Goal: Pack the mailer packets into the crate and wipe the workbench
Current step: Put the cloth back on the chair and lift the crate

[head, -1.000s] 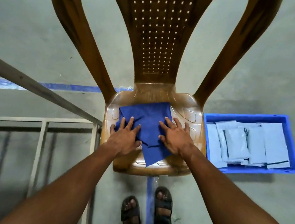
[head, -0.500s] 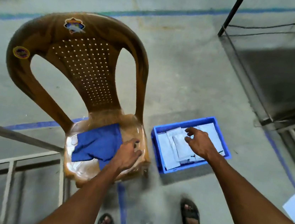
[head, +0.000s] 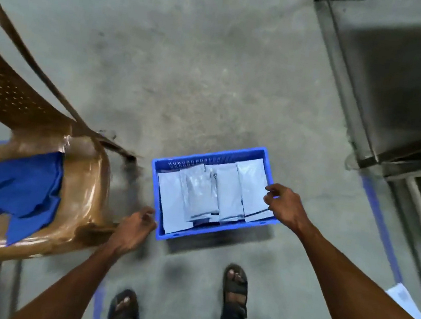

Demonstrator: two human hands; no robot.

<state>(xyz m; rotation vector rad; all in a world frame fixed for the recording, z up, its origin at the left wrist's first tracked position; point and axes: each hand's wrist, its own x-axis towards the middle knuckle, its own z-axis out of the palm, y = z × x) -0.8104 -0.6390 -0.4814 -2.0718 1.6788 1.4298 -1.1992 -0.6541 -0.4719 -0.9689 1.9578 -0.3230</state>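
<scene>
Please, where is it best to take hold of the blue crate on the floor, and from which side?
Probably by the two short end walls of the blue crate, one hand each side: it is rectangular, flat on the floor. The right hand is at its right rim, the left hand near its left wall. The mailer packets lie loose, so keep it level.

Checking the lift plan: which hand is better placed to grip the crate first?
Right. The right hand is already at the blue crate rim's right edge; the left hand hovers just beside its left corner.
</scene>
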